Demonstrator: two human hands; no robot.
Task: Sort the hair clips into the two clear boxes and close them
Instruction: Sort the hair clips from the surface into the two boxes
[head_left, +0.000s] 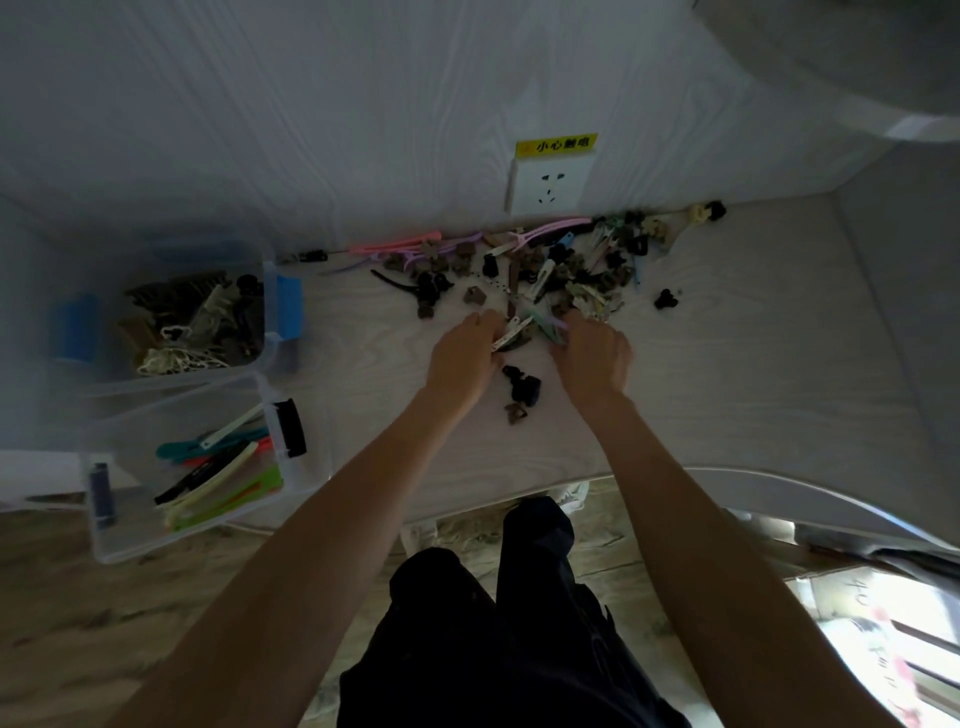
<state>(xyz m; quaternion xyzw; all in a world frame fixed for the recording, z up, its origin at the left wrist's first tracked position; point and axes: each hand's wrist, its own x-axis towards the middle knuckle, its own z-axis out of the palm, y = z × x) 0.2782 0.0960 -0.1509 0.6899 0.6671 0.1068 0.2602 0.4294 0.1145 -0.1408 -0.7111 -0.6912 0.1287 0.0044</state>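
Hair clips (550, 270) lie heaped; left hand (464, 358) pinches a white clip (511, 335), right hand (594, 353) grasps pastel ones.

One view only — a wide-angle camera on the person's head, looking forward and steeply down. It sits close above the surface (727, 374), facing the wall (311, 130) behind it; both forearms reach away from the lens, and the floor (78, 623) shows below — edges bow from the wide lens.
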